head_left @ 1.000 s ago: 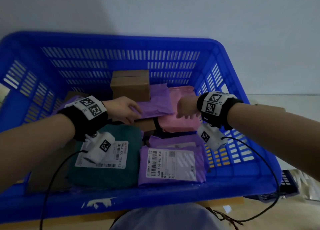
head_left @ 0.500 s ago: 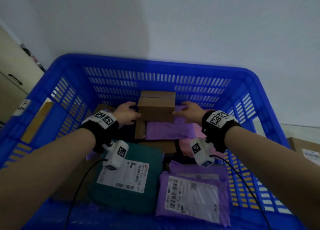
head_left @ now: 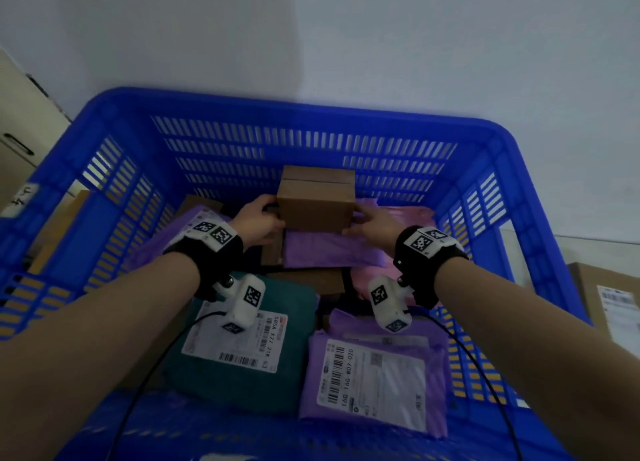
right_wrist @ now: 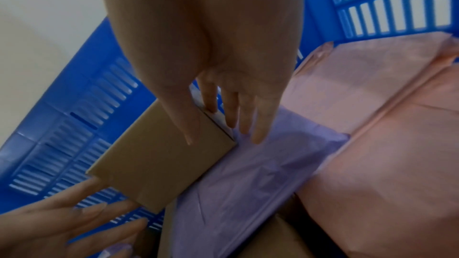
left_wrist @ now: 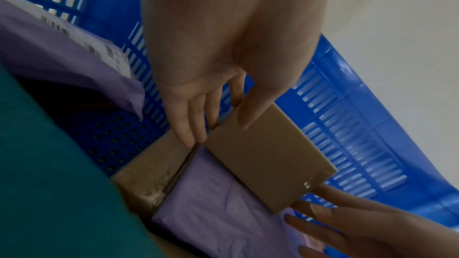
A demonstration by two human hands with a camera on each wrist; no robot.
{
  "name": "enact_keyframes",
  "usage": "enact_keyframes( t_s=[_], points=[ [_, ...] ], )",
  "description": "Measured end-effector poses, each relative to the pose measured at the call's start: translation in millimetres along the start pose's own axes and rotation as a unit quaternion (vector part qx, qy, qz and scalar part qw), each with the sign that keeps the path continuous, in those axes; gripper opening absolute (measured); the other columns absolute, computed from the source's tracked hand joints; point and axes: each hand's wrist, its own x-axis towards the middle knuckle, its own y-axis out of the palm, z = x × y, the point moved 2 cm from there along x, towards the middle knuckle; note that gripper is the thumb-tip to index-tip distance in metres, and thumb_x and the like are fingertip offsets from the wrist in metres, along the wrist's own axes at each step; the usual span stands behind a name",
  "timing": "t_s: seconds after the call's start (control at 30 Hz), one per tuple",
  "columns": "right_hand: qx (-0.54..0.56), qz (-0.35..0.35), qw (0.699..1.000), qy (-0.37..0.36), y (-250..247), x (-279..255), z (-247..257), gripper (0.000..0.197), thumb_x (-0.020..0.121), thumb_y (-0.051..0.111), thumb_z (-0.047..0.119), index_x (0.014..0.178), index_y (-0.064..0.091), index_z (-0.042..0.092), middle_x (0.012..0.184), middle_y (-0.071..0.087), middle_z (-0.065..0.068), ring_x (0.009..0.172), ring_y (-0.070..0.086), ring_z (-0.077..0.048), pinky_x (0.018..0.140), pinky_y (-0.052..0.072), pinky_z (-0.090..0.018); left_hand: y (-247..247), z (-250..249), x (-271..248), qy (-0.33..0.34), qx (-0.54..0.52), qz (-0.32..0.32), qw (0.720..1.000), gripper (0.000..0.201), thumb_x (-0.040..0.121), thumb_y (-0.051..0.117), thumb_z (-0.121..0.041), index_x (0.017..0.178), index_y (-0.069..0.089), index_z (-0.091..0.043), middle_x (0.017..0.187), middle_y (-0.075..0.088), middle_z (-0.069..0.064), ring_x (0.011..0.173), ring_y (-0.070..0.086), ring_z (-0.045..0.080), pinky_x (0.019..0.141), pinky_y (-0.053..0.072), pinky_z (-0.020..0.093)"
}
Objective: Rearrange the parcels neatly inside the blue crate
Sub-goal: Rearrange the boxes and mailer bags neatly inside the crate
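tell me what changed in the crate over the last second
Both hands left the purple mailer and moved to the brown box at the back: left hand now holds its left end, right hand its right end. The teal parcel and the labelled purple parcel stayed put.

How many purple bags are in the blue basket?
3: the labelled bag at the front right, the middle bag under the brown box, and the left bag at the left side. A fourth may hide under the labelled bag.
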Motion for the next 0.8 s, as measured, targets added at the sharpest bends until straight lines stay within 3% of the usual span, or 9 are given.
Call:
enact_keyframes(
  t_s=[0.13, 0.23, 0.33, 0.4, 0.5, 0.57, 0.7, 0.77, 0.8],
  points=[
    [0.008, -0.003, 1.000, 0.017, -6, -8, 3, 0.048, 0.087, 0.060, 0.002, 0.133, 0.048, 0.005, 0.136, 0.052, -0.013, 0.113, 0.054, -0.026, 0.083, 0.050, -0.031, 4, -8, -9, 0.009, -0.007, 0.003, 1.000, 0.050, 0.092, 0.056, -0.009, 0.136, 0.039, -0.022, 0.130, 0.056, 0.010, 0.118, 0.055, 0.026, 0.101, 0.047, 0.045],
    [-0.004, 0.001, 1.000, 0.019, -9, -10, 4, 0.047, 0.087, 0.063, 0.006, 0.132, 0.050, 0.005, 0.136, 0.052, -0.012, 0.121, 0.052, -0.029, 0.098, 0.045, -0.040, 8, -11, -17, 0.016, -0.007, -0.005, 1.000, 0.051, 0.091, 0.059, -0.016, 0.137, 0.037, -0.023, 0.134, 0.053, 0.008, 0.120, 0.053, 0.026, 0.100, 0.046, 0.046],
    [0.022, 0.000, 1.000, -0.009, -9, -12, 5, 0.042, 0.087, 0.062, 0.007, 0.129, 0.054, 0.003, 0.123, 0.058, -0.011, 0.099, 0.057, -0.020, 0.086, 0.051, -0.033, 6, -15, -22, 0.029, -0.017, -0.035, 0.999, 0.051, 0.092, 0.057, -0.030, 0.136, 0.034, -0.020, 0.141, 0.042, 0.006, 0.127, 0.044, 0.028, 0.099, 0.042, 0.043],
    [0.041, -0.005, 0.998, -0.037, -9, -12, 9, 0.044, 0.086, 0.064, 0.007, 0.129, 0.054, 0.002, 0.118, 0.059, -0.008, 0.098, 0.055, -0.015, 0.079, 0.047, -0.024, 3, -19, -26, 0.033, -0.026, -0.063, 0.997, 0.053, 0.092, 0.054, -0.041, 0.133, 0.036, -0.012, 0.140, 0.039, 0.008, 0.122, 0.044, 0.027, 0.094, 0.039, 0.040],
    [-0.010, -0.004, 0.998, -0.069, -11, -9, 14, 0.054, 0.077, 0.074, 0.010, 0.127, 0.055, 0.003, 0.125, 0.057, -0.009, 0.122, 0.050, -0.022, 0.099, 0.044, -0.033, -2, -23, -31, 0.034, -0.086, -0.095, 0.991, 0.048, 0.092, 0.051, -0.043, 0.123, 0.039, -0.008, 0.138, 0.042, 0.010, 0.117, 0.046, 0.026, 0.103, 0.041, 0.048],
    [-0.039, -0.006, 0.994, -0.097, -10, -10, 18, 0.062, 0.071, 0.077, 0.002, 0.127, 0.051, 0.001, 0.131, 0.054, -0.014, 0.127, 0.047, -0.023, 0.103, 0.042, -0.033, -5, -23, -36, 0.029, -0.114, -0.100, 0.988, 0.039, 0.093, 0.049, -0.042, 0.118, 0.039, -0.013, 0.137, 0.043, 0.008, 0.118, 0.046, 0.027, 0.105, 0.039, 0.055],
    [0.038, -0.015, 0.988, -0.151, -10, -14, 24, 0.046, 0.071, 0.076, -0.002, 0.109, 0.051, 0.007, 0.114, 0.060, -0.012, 0.109, 0.057, -0.021, 0.097, 0.049, -0.035, -16, -20, -48, 0.017, -0.146, -0.100, 0.984, 0.064, 0.083, 0.053, -0.060, 0.126, 0.046, -0.013, 0.142, 0.044, 0.012, 0.129, 0.044, 0.037, 0.106, 0.033, 0.061],
    [0.073, -0.011, 0.985, -0.157, -12, -17, 29, 0.034, 0.077, 0.073, 0.005, 0.105, 0.054, 0.010, 0.105, 0.061, -0.008, 0.094, 0.060, -0.016, 0.085, 0.053, -0.030, -21, -17, -51, 0.032, -0.165, -0.099, 0.981, 0.062, 0.083, 0.049, -0.063, 0.119, 0.057, -0.012, 0.133, 0.055, 0.015, 0.114, 0.057, 0.037, 0.106, 0.036, 0.051],
    [0.076, -0.013, 0.985, -0.153, -12, -18, 31, 0.030, 0.081, 0.071, 0.010, 0.107, 0.056, 0.009, 0.101, 0.061, -0.006, 0.087, 0.060, -0.013, 0.077, 0.052, -0.025, -23, -18, -55, 0.044, -0.170, -0.096, 0.980, 0.052, 0.089, 0.043, -0.059, 0.107, 0.063, -0.015, 0.122, 0.062, 0.014, 0.096, 0.064, 0.031, 0.096, 0.040, 0.043]
  ],
)
